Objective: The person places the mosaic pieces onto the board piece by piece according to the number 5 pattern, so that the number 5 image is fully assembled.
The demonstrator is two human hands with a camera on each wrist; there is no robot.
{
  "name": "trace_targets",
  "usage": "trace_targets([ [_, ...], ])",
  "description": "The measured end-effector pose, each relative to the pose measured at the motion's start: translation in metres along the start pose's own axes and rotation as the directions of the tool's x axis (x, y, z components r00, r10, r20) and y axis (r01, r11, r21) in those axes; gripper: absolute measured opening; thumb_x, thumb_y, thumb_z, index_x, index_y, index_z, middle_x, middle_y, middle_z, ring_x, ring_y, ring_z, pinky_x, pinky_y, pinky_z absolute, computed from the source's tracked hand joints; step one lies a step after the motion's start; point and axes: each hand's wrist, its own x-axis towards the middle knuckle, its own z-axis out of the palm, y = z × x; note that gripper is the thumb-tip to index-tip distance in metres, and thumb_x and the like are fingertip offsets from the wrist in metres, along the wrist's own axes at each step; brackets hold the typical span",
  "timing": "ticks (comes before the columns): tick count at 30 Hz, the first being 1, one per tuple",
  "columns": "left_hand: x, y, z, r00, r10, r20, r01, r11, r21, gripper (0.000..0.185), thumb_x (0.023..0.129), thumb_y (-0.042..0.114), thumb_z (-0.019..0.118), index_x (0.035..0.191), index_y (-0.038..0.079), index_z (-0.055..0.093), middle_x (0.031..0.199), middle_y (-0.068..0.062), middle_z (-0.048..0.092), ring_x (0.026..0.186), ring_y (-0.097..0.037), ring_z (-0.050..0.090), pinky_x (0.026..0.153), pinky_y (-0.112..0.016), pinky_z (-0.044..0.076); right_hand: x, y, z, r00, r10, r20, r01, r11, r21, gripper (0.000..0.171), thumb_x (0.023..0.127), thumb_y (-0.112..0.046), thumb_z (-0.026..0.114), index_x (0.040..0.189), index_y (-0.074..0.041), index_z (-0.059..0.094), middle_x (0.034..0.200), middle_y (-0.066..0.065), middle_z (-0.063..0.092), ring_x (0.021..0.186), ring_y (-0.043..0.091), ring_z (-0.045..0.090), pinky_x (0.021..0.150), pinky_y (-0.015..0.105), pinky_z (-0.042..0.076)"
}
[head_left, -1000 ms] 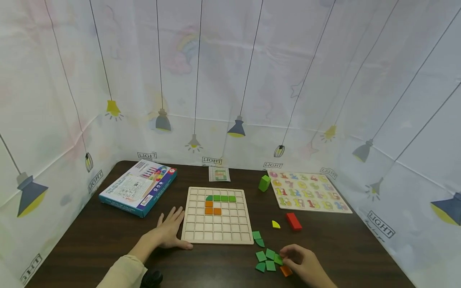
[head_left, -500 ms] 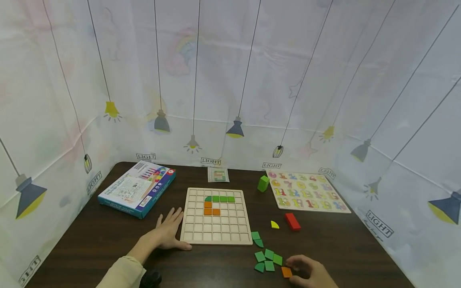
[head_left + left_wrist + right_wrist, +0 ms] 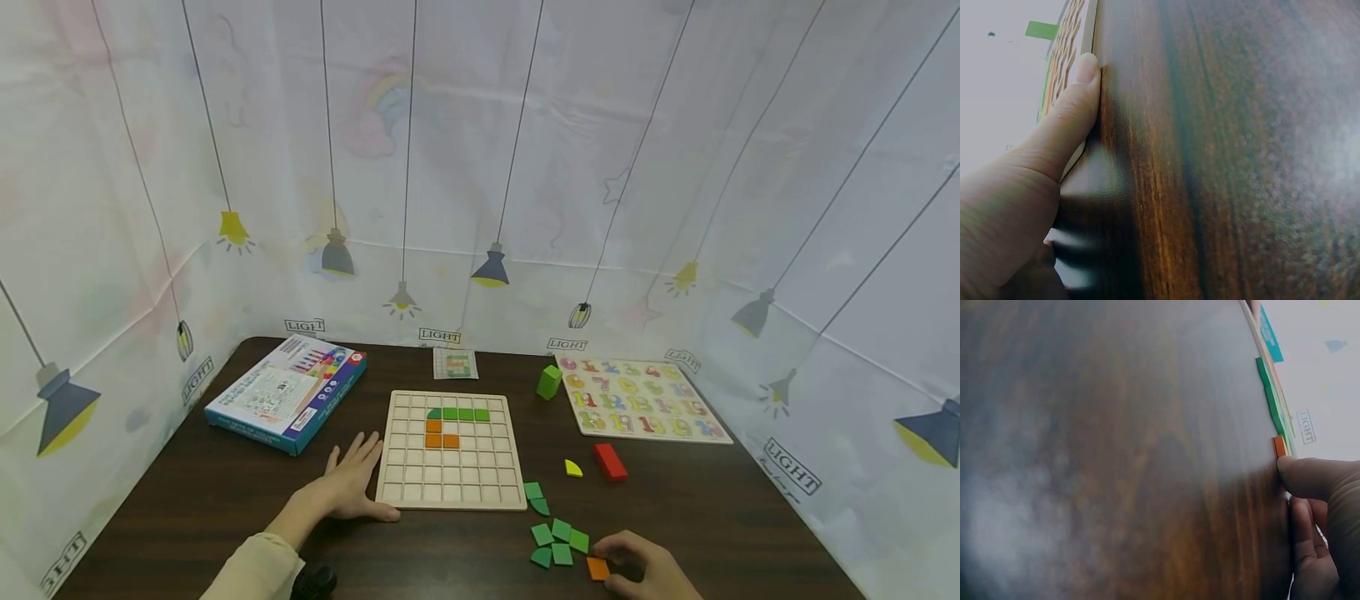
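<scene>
A wooden grid board (image 3: 420, 492) lies mid-table, with one green quarter-round tile, a row of green square tiles (image 3: 467, 414) and three orange square tiles (image 3: 433, 441) set in its cells. Along its left side rests my left hand (image 3: 351, 483), fingers spread, the thumb touching the board's near-left corner, as the left wrist view also shows. My right hand (image 3: 647, 567) pinches a loose orange tile (image 3: 597, 569) on the table between thumb and forefinger; in the right wrist view the thumb (image 3: 1304, 477) presses its edge. Several loose green tiles (image 3: 561, 554) lie just left of that hand.
A blue-edged box (image 3: 288, 392) lies at back left and a small pattern card (image 3: 455, 364) behind the board. To the right are a green block (image 3: 549, 382), a number puzzle board (image 3: 641, 398), a red block (image 3: 611, 462) and a yellow quarter-round tile (image 3: 573, 468).
My right hand has shifted down and right, from the light green tile to the orange tile. My left hand has stayed against the board.
</scene>
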Motion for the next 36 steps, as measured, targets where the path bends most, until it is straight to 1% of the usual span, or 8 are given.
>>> trace_targets([
  [7,-0.002,0.002,-0.003,1.000,0.000,-0.002,0.000,1.000,-0.002,0.118,0.067,0.066,0.072,0.149,-0.001,0.020,0.155,-0.019,0.013,0.141,-0.040,0.006,0.104,-0.067,0.004,0.002,0.000,-0.001,1.000,-0.017,-0.011,0.017,1.000,-0.017,0.026,0.083,-0.018,0.072,0.106,-0.008,0.065,0.098,-0.006,0.064,0.086,0.002,0.058,0.072,0.025,0.050],
  [10,-0.002,0.002,-0.003,1.000,0.002,-0.004,-0.002,1.000,0.000,0.118,0.067,0.066,0.072,0.149,0.000,0.020,0.155,-0.019,0.013,0.141,-0.040,0.006,0.104,-0.067,0.005,0.002,0.002,-0.002,1.000,-0.019,-0.007,0.019,1.000,0.016,0.026,0.084,-0.017,0.071,0.106,-0.006,0.064,0.098,-0.008,0.064,0.085,0.003,0.058,0.070,0.025,0.050],
  [12,-0.002,0.001,-0.003,1.000,0.002,-0.005,-0.002,1.000,0.002,0.118,0.066,0.066,0.072,0.149,0.000,0.020,0.155,-0.019,0.013,0.141,-0.040,0.006,0.104,-0.067,0.005,0.003,0.002,-0.004,1.000,-0.016,-0.009,0.017,0.998,0.059,0.026,0.085,-0.015,0.070,0.107,-0.003,0.063,0.099,-0.005,0.064,0.083,0.005,0.059,0.069,0.025,0.051],
  [16,-0.001,0.000,-0.003,1.000,0.005,-0.004,-0.005,1.000,0.000,0.118,0.067,0.066,0.072,0.149,-0.001,0.020,0.155,-0.019,0.013,0.141,-0.040,0.007,0.104,-0.067,0.005,0.009,0.000,-0.004,0.999,-0.015,-0.038,0.019,0.993,0.119,0.029,0.086,-0.013,0.069,0.109,0.002,0.061,0.100,0.005,0.065,0.081,0.009,0.060,0.069,0.026,0.051],
  [20,-0.001,0.000,-0.002,1.000,0.016,-0.001,-0.016,1.000,-0.007,0.118,0.067,0.067,0.071,0.149,-0.001,0.020,0.155,-0.020,0.013,0.141,-0.040,0.006,0.104,-0.067,0.003,0.021,-0.008,0.000,0.995,0.044,-0.085,-0.031,0.989,0.143,0.032,0.084,-0.013,0.071,0.110,0.003,0.061,0.103,0.011,0.064,0.082,0.010,0.061,0.071,0.025,0.052],
  [24,-0.001,-0.001,-0.002,1.000,0.021,0.008,-0.021,1.000,-0.011,0.119,0.067,0.067,0.071,0.149,-0.002,0.019,0.155,-0.020,0.011,0.141,-0.041,0.004,0.104,-0.067,0.001,0.037,-0.016,0.006,0.982,0.109,-0.154,-0.087,0.986,0.144,0.031,0.081,-0.009,0.074,0.108,0.001,0.062,0.102,0.009,0.064,0.082,0.011,0.060,0.071,0.024,0.052],
  [29,-0.001,0.001,-0.001,1.000,0.014,0.000,-0.014,1.000,-0.017,0.118,0.067,0.066,0.072,0.149,-0.001,0.021,0.155,-0.019,0.013,0.141,-0.040,0.004,0.105,-0.066,0.002,0.055,-0.023,0.013,0.973,0.078,-0.216,-0.051,0.991,0.126,0.029,0.079,-0.005,0.075,0.105,-0.001,0.063,0.100,0.007,0.065,0.084,0.015,0.062,0.072,0.025,0.052],
  [36,-0.003,0.002,0.000,1.000,0.010,-0.011,-0.010,1.000,-0.010,0.117,0.067,0.065,0.073,0.148,-0.001,0.022,0.155,-0.019,0.014,0.141,-0.040,0.006,0.104,-0.066,0.005,0.084,-0.031,0.019,0.975,0.045,-0.219,-0.022,0.994,0.108,0.027,0.080,-0.003,0.073,0.105,-0.003,0.064,0.100,0.006,0.065,0.086,0.015,0.063,0.073,0.025,0.052],
])
